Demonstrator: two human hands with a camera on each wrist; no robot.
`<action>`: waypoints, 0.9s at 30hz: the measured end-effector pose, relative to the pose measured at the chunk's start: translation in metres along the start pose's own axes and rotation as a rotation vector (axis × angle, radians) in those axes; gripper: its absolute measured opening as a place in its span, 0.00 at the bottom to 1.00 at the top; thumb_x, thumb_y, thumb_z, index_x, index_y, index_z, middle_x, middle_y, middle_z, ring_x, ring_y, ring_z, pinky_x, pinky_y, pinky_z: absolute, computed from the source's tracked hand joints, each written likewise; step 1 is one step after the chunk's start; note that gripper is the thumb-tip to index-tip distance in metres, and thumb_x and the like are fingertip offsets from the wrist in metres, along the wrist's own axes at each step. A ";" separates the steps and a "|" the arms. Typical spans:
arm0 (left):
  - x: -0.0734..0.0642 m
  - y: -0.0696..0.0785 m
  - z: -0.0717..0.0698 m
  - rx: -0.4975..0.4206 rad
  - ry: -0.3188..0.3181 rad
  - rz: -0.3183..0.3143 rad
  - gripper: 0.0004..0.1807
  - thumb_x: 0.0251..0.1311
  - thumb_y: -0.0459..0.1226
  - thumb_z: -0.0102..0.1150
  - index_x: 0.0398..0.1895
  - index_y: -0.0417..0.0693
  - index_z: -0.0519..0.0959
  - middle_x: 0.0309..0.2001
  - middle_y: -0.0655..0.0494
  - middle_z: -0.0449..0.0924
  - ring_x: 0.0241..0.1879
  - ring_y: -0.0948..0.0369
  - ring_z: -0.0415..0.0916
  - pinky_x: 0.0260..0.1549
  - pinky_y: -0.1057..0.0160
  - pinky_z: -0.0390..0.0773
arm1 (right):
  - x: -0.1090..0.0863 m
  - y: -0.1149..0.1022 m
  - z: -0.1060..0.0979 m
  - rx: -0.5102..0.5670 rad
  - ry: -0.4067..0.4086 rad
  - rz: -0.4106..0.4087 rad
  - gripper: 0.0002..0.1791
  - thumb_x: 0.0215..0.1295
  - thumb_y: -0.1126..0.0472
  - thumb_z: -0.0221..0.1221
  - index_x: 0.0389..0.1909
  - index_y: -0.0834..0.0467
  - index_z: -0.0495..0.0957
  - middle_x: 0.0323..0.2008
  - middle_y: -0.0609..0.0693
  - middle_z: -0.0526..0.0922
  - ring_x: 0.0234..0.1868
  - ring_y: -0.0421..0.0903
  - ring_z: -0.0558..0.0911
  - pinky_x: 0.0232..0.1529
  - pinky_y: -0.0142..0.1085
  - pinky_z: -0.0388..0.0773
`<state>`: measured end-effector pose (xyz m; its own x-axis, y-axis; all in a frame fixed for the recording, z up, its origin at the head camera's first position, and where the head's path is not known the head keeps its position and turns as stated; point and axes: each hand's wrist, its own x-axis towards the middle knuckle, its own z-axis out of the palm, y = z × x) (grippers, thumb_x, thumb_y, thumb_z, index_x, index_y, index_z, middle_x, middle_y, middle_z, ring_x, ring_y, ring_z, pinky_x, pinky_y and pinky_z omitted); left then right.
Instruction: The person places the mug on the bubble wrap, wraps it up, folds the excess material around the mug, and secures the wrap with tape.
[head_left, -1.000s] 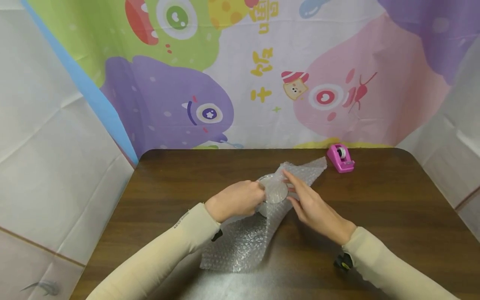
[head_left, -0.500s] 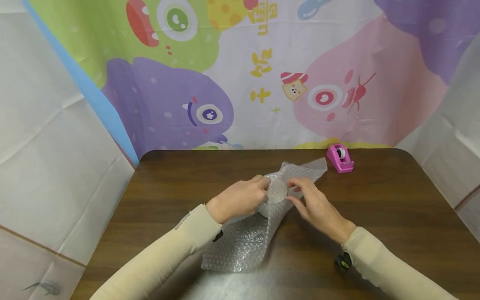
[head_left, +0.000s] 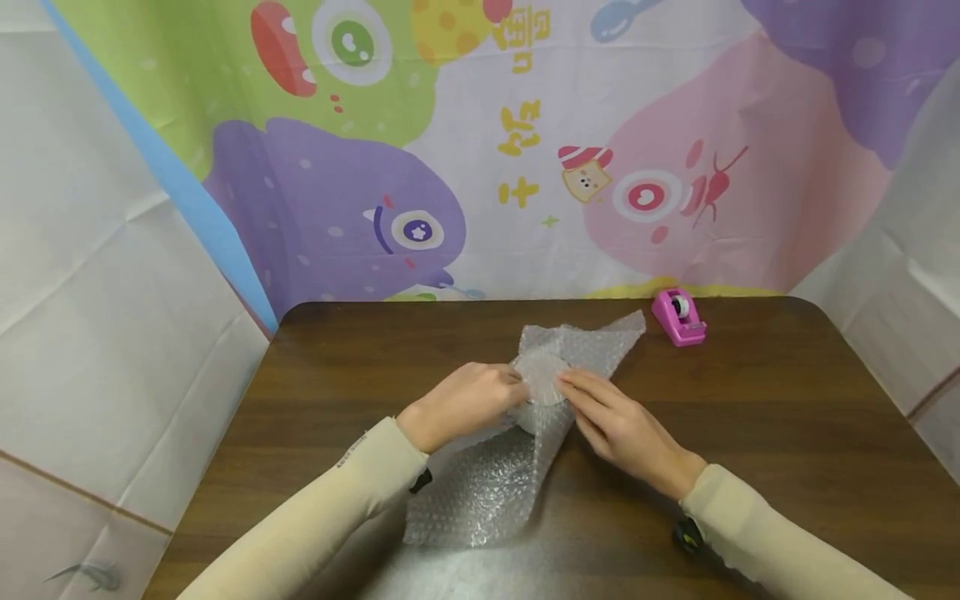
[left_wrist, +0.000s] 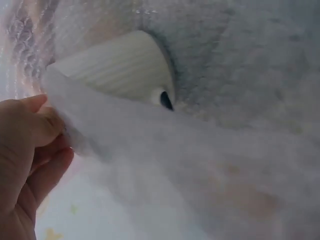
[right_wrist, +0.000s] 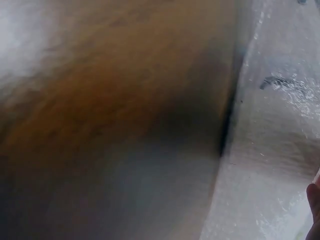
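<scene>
A white, ribbed, cup-like object (left_wrist: pixel 117 67) lies loosely wrapped in a sheet of clear bubble wrap (head_left: pixel 480 487); its round pale end (head_left: pixel 543 379) shows through the plastic in the head view. A small dark opening shows near its rim in the left wrist view. My left hand (head_left: pixel 468 402) pinches the wrap's edge between thumb and fingers, left of the round end. From the right, my right hand (head_left: pixel 626 425) rests its nearly straight fingers on the wrap over that round end, its thumb lower down. The right wrist view catches only a fingertip (right_wrist: pixel 313 197).
A pink tape dispenser (head_left: pixel 678 317) holding a roll of tape stands at the back right of the brown wooden table (head_left: pixel 315 367). Behind the table hangs a cartoon-printed cloth (head_left: pixel 525 233). Pale panels flank both sides.
My right hand's fingers have come together and shifted left onto the round end. My left hand has drawn slightly left, and the wrap's far part has spread out leftward.
</scene>
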<state>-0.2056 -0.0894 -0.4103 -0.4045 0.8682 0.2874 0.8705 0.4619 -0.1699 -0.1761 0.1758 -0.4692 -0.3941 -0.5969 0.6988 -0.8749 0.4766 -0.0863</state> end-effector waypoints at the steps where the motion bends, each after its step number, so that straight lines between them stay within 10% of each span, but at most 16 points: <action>1: -0.002 -0.001 0.001 -0.026 0.005 0.003 0.09 0.63 0.27 0.65 0.36 0.53 0.86 0.38 0.61 0.88 0.39 0.65 0.85 0.37 0.68 0.85 | -0.001 -0.001 0.000 -0.017 -0.007 -0.010 0.23 0.81 0.59 0.46 0.65 0.71 0.75 0.63 0.66 0.79 0.63 0.63 0.79 0.74 0.38 0.68; 15: -0.009 -0.009 -0.001 -0.166 0.014 0.070 0.19 0.57 0.16 0.57 0.34 0.49 0.86 0.35 0.58 0.78 0.33 0.67 0.80 0.30 0.76 0.79 | -0.011 -0.006 0.007 -0.279 -0.251 -0.083 0.31 0.83 0.56 0.34 0.74 0.75 0.59 0.77 0.71 0.59 0.76 0.66 0.65 0.73 0.56 0.68; 27: -0.010 -0.012 0.002 -0.257 0.043 0.073 0.27 0.51 0.12 0.52 0.37 0.50 0.88 0.46 0.56 0.81 0.40 0.67 0.80 0.37 0.77 0.80 | 0.000 0.003 0.002 -0.442 -0.276 -0.235 0.27 0.85 0.65 0.28 0.73 0.73 0.62 0.76 0.69 0.62 0.75 0.64 0.67 0.73 0.54 0.69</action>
<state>-0.2121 -0.1035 -0.4130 -0.3305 0.8863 0.3243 0.9418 0.3324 0.0513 -0.1795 0.1762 -0.4707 -0.3139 -0.8377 0.4470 -0.7706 0.4998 0.3955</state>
